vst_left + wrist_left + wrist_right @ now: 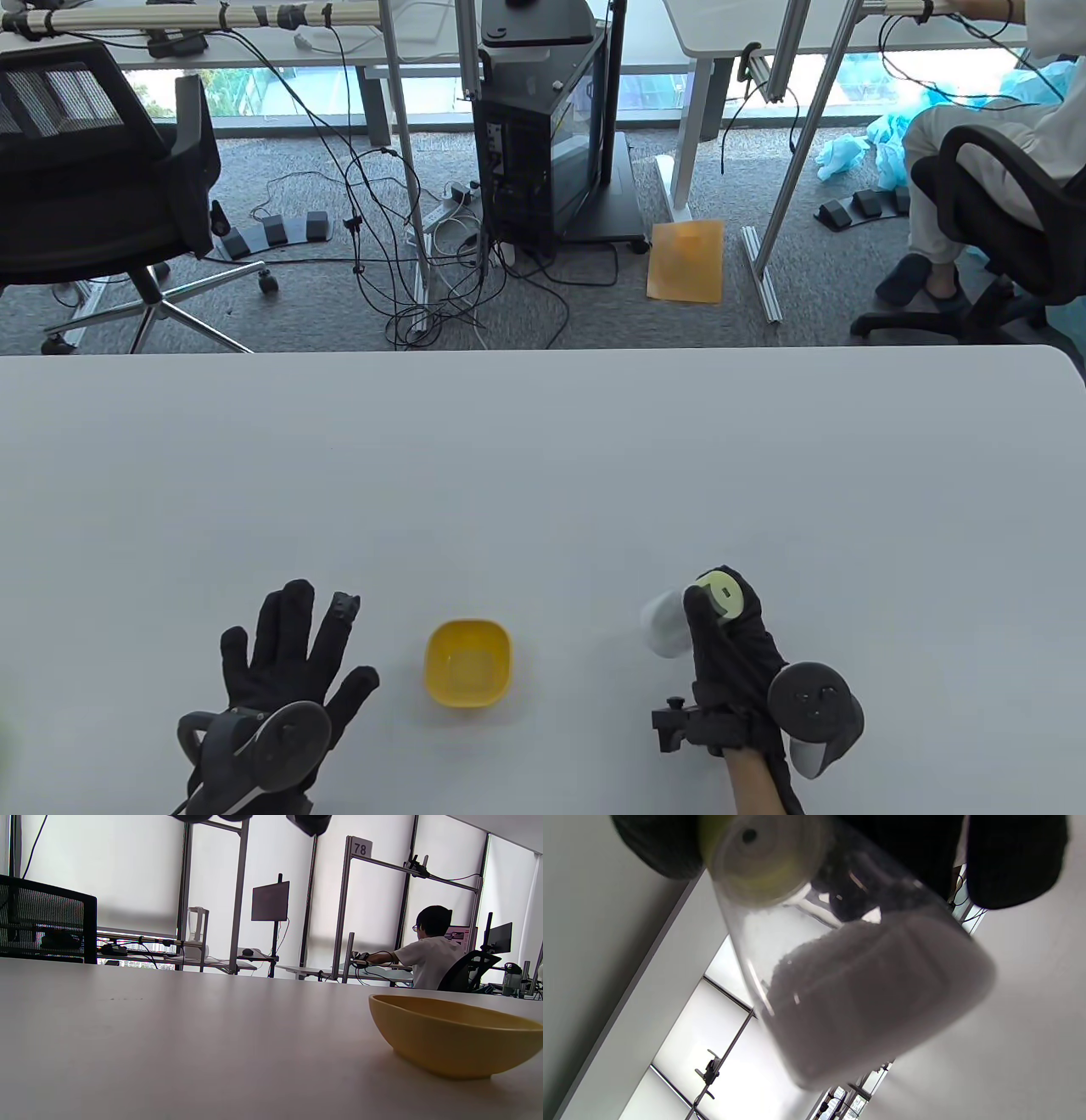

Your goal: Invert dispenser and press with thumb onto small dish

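Observation:
A small yellow dish sits on the white table between my hands; it also shows low at the right of the left wrist view. My right hand grips a clear dispenser with a pale green cap, tilted, to the right of the dish. In the right wrist view the dispenser fills the frame, white granules inside, cap at the top. My left hand rests flat on the table left of the dish, fingers spread, holding nothing.
The table's far edge runs across the middle of the table view. Beyond it on the floor are office chairs, cables and a computer tower. A seated person works at another desk.

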